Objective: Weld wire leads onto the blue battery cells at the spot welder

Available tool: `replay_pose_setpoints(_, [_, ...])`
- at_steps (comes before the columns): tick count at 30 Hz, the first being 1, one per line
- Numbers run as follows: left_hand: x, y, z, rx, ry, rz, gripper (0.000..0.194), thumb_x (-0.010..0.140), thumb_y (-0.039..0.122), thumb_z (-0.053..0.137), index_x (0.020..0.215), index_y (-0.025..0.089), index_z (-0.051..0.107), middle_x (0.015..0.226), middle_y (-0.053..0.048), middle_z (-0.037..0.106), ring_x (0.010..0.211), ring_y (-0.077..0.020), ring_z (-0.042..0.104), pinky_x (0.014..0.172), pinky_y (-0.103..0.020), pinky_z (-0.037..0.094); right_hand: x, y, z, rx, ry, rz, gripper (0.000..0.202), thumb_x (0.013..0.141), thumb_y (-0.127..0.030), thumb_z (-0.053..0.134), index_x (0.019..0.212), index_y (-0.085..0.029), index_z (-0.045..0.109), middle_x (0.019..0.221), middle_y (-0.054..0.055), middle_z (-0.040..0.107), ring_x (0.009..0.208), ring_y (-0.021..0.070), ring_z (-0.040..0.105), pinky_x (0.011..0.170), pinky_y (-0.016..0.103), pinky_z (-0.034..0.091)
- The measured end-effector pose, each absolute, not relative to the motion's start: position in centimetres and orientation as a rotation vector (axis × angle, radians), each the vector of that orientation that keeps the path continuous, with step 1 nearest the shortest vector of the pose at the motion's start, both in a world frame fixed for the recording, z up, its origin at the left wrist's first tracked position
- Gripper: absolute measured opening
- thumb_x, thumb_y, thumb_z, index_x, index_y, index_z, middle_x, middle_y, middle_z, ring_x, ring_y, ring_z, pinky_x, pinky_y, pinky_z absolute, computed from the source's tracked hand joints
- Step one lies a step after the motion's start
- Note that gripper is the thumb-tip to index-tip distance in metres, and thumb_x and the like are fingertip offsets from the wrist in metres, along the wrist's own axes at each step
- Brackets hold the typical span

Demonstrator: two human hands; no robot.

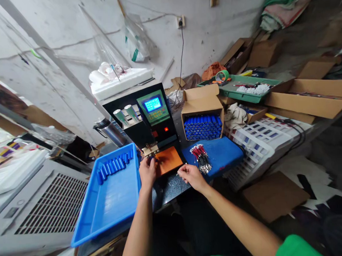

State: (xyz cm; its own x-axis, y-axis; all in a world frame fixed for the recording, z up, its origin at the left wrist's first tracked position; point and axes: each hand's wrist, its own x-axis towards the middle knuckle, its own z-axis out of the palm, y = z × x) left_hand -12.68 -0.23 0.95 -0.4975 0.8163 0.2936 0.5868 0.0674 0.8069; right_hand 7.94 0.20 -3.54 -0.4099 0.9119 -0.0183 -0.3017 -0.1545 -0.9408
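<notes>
My left hand [147,173] is closed at the electrode tips of a black spot welder [169,109], just above the left edge of an orange plate [169,160]. What its fingers hold is mostly hidden. To the right of the plate, my right hand [193,175] makes a pinch; a tiny pale bit shows at the fingertips, too small to name. Close by, a bundle of red and black wire leads [201,159] lies on a blue pad [222,152]. Several blue cylindrical battery cells [112,167] lie along the far side of a blue tray [107,219], left of my left hand.
Behind the pad stands a cardboard box [201,101] packed with blue cells. A steel flask [109,131] is behind the tray. Farther right are a green tray [243,88] with white connectors, a white plastic crate [253,142] and an open carton [309,94].
</notes>
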Motion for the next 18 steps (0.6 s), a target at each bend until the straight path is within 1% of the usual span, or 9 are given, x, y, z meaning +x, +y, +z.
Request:
replay_pose_setpoints(5, [-10.6, -1.4, 0.0, 1.421, 1.903, 1.391, 0.031, 0.085, 0.046, 0.058, 0.094, 0.017, 0.066, 0.087, -0.006, 0.071, 0.081, -0.0194, 0.066, 0.076, -0.030, 0.051, 7.3, 1.5, -1.9, -0.770, -1.196, 1.639, 0.025, 0.073, -0.040, 0.074, 0.073, -0.017, 0.064, 0.057, -0.003, 0.057, 0.044, 0.0084, 0.045, 0.041, 0.020, 0.036])
replay_pose_setpoints(8, [-10.4, -1.5, -0.2, 1.403, 1.880, 1.409, 0.033, 0.085, 0.047, 0.059, 0.098, 0.017, 0.065, 0.090, -0.006, 0.072, 0.085, -0.0199, 0.067, 0.079, -0.031, 0.051, 6.1, 3.1, -0.6, -0.766, -1.213, 1.533, 0.023, 0.075, -0.039, 0.071, 0.073, -0.018, 0.063, 0.058, -0.002, 0.057, 0.048, 0.0104, 0.049, 0.045, 0.021, 0.039])
replay_pose_setpoints(13, [-10.4, -1.6, -0.2, 1.426, 1.889, 1.415, 0.035, 0.087, 0.046, 0.057, 0.105, 0.017, 0.065, 0.097, -0.007, 0.072, 0.088, -0.0206, 0.068, 0.083, -0.033, 0.052, 2.9, 5.7, 0.7, -0.741, -1.273, 1.418, 0.016, 0.077, -0.034, 0.068, 0.073, -0.019, 0.065, 0.068, 0.001, 0.064, 0.065, 0.0160, 0.060, 0.059, 0.026, 0.049])
replay_pose_setpoints(16, [-10.3, -1.7, -0.3, 1.426, 1.899, 1.419, 0.037, 0.088, 0.045, 0.056, 0.110, 0.017, 0.064, 0.093, -0.006, 0.072, 0.082, -0.0190, 0.067, 0.078, -0.031, 0.052, 0.9, 6.4, 0.8, -0.737, -1.309, 1.433, 0.013, 0.077, -0.030, 0.067, 0.071, -0.019, 0.066, 0.070, 0.002, 0.067, 0.068, 0.0170, 0.063, 0.067, 0.028, 0.051])
replay_pose_setpoints(18, [-10.3, -1.8, -0.4, 1.438, 1.912, 1.411, 0.037, 0.089, 0.044, 0.054, 0.112, 0.017, 0.064, 0.090, -0.006, 0.071, 0.079, -0.0180, 0.065, 0.074, -0.030, 0.051, -0.1, 6.4, 0.8, -0.729, -1.323, 1.470, 0.012, 0.078, -0.029, 0.067, 0.071, -0.019, 0.066, 0.070, 0.002, 0.068, 0.068, 0.0175, 0.064, 0.068, 0.029, 0.051])
